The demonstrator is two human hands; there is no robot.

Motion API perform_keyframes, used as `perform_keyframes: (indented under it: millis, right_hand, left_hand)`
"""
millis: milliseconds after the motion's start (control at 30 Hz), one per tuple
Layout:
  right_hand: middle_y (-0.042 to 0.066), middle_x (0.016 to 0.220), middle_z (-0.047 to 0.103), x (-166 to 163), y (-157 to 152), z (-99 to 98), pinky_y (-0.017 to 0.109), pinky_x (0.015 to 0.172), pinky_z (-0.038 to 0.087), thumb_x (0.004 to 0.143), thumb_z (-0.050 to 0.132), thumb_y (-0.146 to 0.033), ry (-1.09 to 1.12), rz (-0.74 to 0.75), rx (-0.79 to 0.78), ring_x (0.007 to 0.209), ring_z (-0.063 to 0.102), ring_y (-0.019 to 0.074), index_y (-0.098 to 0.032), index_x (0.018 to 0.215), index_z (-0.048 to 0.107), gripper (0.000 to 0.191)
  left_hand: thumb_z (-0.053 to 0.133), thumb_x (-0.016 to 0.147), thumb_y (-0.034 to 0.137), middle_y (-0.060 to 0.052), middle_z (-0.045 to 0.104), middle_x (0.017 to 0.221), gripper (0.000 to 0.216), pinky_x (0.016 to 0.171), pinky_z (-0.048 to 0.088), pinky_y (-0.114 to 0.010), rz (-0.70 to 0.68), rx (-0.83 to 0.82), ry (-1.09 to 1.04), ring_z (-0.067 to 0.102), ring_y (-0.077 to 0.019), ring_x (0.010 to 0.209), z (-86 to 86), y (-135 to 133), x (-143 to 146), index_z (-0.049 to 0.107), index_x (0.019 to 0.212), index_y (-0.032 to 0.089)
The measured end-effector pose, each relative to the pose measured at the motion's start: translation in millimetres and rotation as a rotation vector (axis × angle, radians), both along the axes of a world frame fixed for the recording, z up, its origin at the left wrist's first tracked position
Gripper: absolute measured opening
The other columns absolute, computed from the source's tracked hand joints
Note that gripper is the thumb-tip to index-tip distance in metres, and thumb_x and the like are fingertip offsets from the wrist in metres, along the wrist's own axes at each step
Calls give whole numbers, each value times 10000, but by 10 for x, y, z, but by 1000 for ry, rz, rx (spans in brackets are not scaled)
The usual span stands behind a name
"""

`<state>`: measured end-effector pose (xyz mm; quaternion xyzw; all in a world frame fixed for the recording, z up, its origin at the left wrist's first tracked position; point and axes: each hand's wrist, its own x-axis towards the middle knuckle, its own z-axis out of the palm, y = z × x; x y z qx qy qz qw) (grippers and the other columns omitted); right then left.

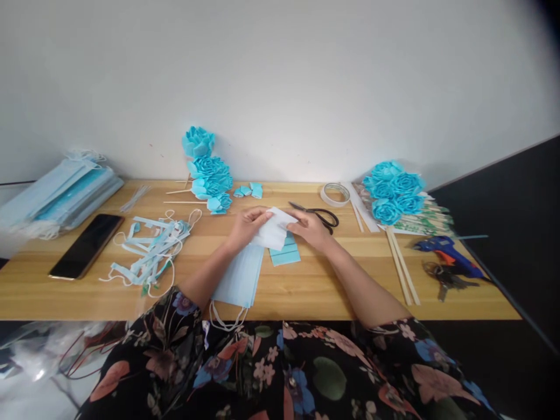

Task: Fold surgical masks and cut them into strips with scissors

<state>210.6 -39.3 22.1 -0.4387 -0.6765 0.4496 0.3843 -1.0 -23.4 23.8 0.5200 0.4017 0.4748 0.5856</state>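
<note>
Between my two hands is a white piece of mask fabric point(275, 229), raised a little over the table. My left hand point(248, 226) pinches its left side with the thumb on top. At the right edge, my right hand point(311, 228) grips it between thumb and fingers. Below the fabric lies a cut blue pleated mask piece point(286, 254), partly covered. Whole blue face masks point(240, 277) lie under my left wrist, their ear loops hanging over the table's front edge. Black-handled scissors point(326, 218) rest just beyond my right hand.
Blue flowers on sticks point(212, 175) and small folded blue pieces point(249, 191) lie at the back. Cut strips point(151, 251), a phone point(87, 246) and stacked masks point(70, 189) are left. Tape point(335, 194), finished flowers point(394, 192), sticks point(402, 265), keys point(446, 280) and a glue gun point(450, 254) are right.
</note>
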Motion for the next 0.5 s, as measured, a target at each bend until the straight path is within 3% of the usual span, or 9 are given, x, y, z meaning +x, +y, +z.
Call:
perform_keyframes:
  millis: [67,133,200,300,433,500]
  right_hand:
    - [63,982,762,-4,13,-43,356,855,538,776,764,-564,-4,-84,-43,950,701,263,-175,1005,749,451]
    - [37,881,738,30,68,-90,335,781,540,760,760,-542,106,-258,-65,842,684,227,-180,931,715,403]
    - [38,915,734,95,149,-104,333,772,554,743,741,-539,321,-444,-61,865,683,219,-198,961,677,409]
    - [72,1051,734,195,258,-52,353,819,591,700,736,-534,534,-583,-28,1030,684,247,-221,1018,641,456]
    - [84,1068,725,227,284,18,364,818,624,675,743,-515,561,-583,-42,1099,680,261,-233,1002,630,447]
    - [79,1048,726,206,267,16,368,791,633,669,748,-528,556,-558,-62,1065,689,258,-233,1007,623,466]
  left_hand:
    - [851,658,576,-23,721,722,482,519,424,-225,-40,68,62,582,-127,579,23,5,-10,787,899,164]
    - [804,733,573,-3,671,614,507,471,380,-220,-48,126,110,524,-107,485,85,44,-71,788,1034,165]
    - [721,824,580,19,607,525,526,437,347,-221,-49,172,159,465,-95,408,170,91,-174,765,1126,152]
    - [648,893,536,-4,644,573,461,460,382,-231,-123,234,329,511,-109,423,263,89,-354,760,1112,146]
    - [620,894,418,-52,775,855,293,670,499,-279,-332,379,742,696,-194,725,174,-105,-591,787,1042,226]
    - [603,882,395,-67,790,995,270,798,521,-327,-321,429,868,718,-244,903,60,-207,-741,791,1003,242]
